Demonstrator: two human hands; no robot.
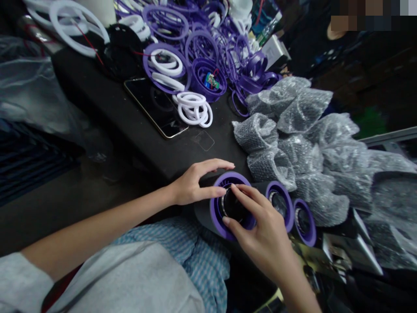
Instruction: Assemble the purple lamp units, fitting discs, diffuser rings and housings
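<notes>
A dark cylindrical housing with a purple rim (215, 221) sits near my lap at the table's edge, its opening facing me. Inside the opening is a black round part (235, 208) with a shiny silvery edge. My right hand (263, 219) reaches into the rim, thumb and fingertips gripping that round part. My left hand (195, 184) is at the housing's left side, index finger stretched over the far rim and thumb tip touching near the round part's edge. Two similar purple-rimmed units (288, 208) (311, 232) stand to the right.
Bubble-wrapped bundles (299, 143) fill the table's right side. White rings (195, 108) and a phone (156, 106) lie farther back. A purple cup (208, 80) holds a wired green board, beside a tangle of purple rings (224, 52). Clear plastic sheeting (29, 87) hangs left.
</notes>
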